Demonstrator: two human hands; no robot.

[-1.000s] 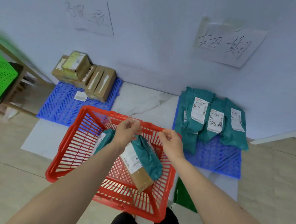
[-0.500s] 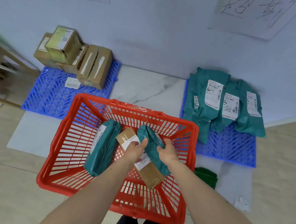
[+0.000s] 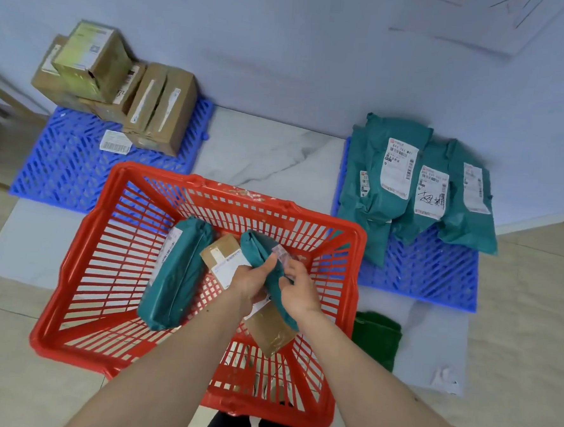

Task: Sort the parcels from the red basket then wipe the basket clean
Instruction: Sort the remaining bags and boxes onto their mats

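Both hands are down inside the red basket (image 3: 81, 287), which sits on the floor at the centre of the view. The left hand (image 3: 253, 282) and the right hand (image 3: 297, 288) each curl their fingers around the same teal mailer bag (image 3: 258, 250), gripping it from either side where it lies across a brown cardboard parcel (image 3: 271, 331) with a white label. A second teal bag (image 3: 179, 274) lies lengthwise in the basket at about 9 o'clock from the hands, just beside the brown parcel. At 10 o'clock from the basket, a stack of cardboard boxes (image 3: 117, 84) stands on a blue slatted mat (image 3: 62, 163) against the wall. At 2 o'clock, a pile of teal bags (image 3: 418, 182) with white labels rests on another blue mat (image 3: 435, 278). A folded green cloth (image 3: 377, 338) lies on the floor at 3 o'clock, just beside the basket's right wall
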